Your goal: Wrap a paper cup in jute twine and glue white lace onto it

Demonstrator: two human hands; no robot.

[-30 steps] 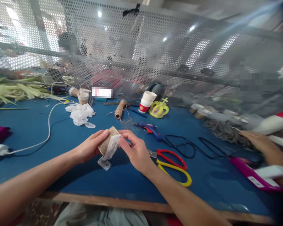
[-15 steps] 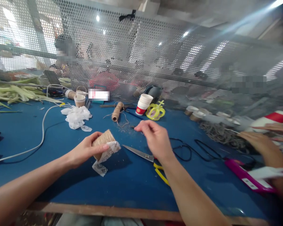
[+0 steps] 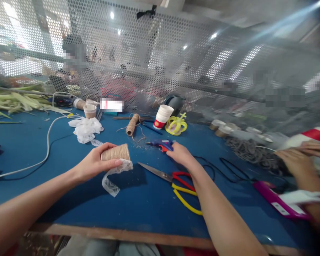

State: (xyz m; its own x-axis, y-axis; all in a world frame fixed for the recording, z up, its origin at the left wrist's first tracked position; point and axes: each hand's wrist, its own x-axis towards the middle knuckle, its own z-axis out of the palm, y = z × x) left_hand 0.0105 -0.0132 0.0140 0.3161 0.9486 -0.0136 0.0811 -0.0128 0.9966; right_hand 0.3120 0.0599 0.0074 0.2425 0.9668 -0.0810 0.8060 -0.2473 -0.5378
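My left hand (image 3: 97, 161) is wrapped round a cup covered in twine (image 3: 116, 153), tilted on its side above the table. A strip of white lace (image 3: 126, 164) lies along the cup's rim under my thumb, and its loose end (image 3: 110, 185) hangs down. My right hand (image 3: 180, 153) closes on the handle end of a blue glue gun (image 3: 162, 143) with an orange trigger; its nozzle points left. Below that hand, scissors (image 3: 162, 175) with red and yellow handles lie on the table, partly behind my right forearm.
A heap of white lace (image 3: 86, 129), a twine spool (image 3: 132, 124), stacked paper cups (image 3: 163, 116) and a yellow crown-shaped piece (image 3: 176, 124) stand farther back. At right are a purple power strip (image 3: 280, 201), grey cord (image 3: 245, 151) and another person's hands (image 3: 293, 160). A perforated metal screen (image 3: 149, 64) rises behind.
My right hand has moved slightly right and down onto the glue gun, which now shows clearly. My left hand has turned the twine-covered cup a little, and the lace end hangs differently.
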